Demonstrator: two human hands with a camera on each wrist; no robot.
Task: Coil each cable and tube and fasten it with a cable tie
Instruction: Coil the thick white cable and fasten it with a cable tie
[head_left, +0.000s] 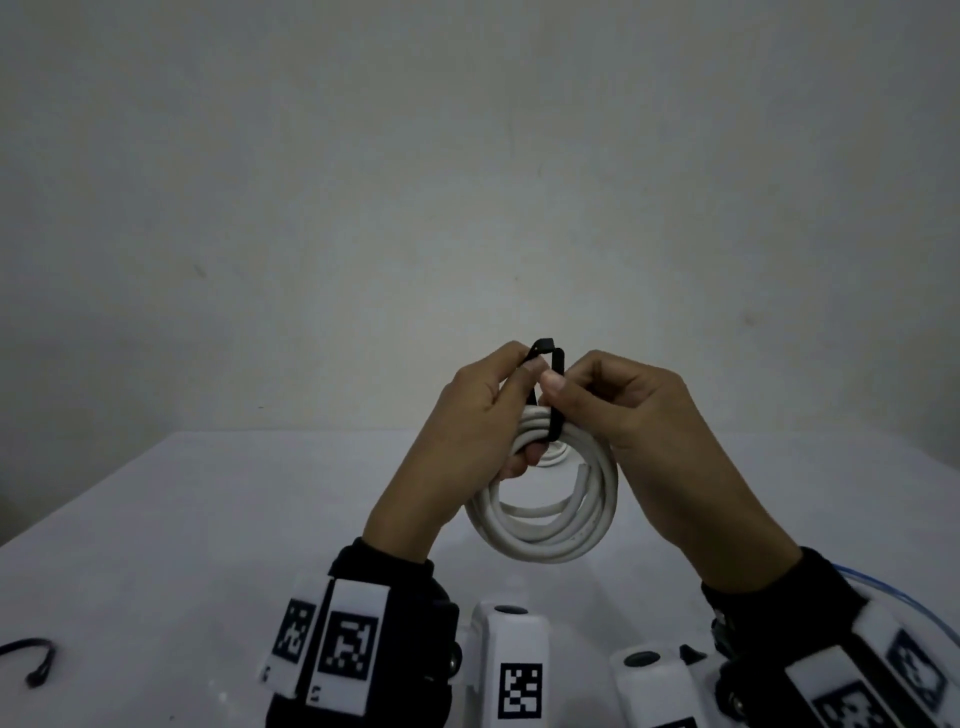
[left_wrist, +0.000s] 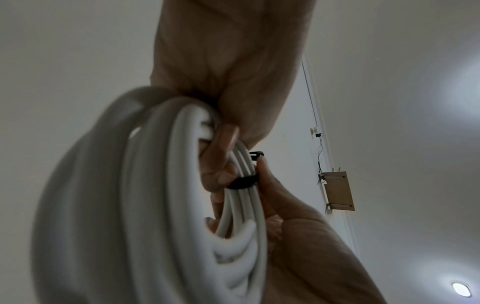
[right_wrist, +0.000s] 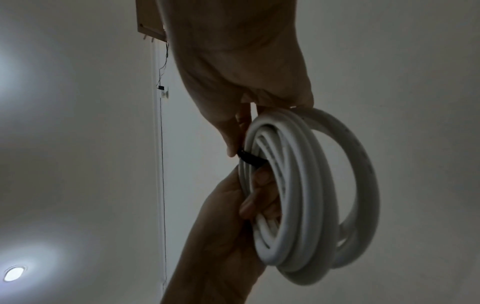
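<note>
Pinched between thumb and forefinger of the left hand, one end of a black cable tie; the lower fingers of that hand curled through the middle of a white tube coil and gripping its upper strands. Pinched by the thumb and forefinger of the right hand, the other side of the tie, with the rest of that hand's fingers curled behind the top of the coil. Looped around the top of the bundle, the tie, its free part arching up above the fingertips to a small square head. Held upright in the air above a white table, the coil, several turns thick, with one cut end showing inside the ring.

Blocking much of the tie's loop in the head view, both thumbs; in the left wrist view only a short black band visible across the strands, in the right wrist view a small black stretch beside the fingertips.

Lying at the near left edge of the table, a second black tie, curved and well apart from the hands. Strapped on both wrists, dark bands with white marker blocks. Behind the table, a plain pale wall. Seen from the wrist views, a ceiling light and a wooden board on the wall.
</note>
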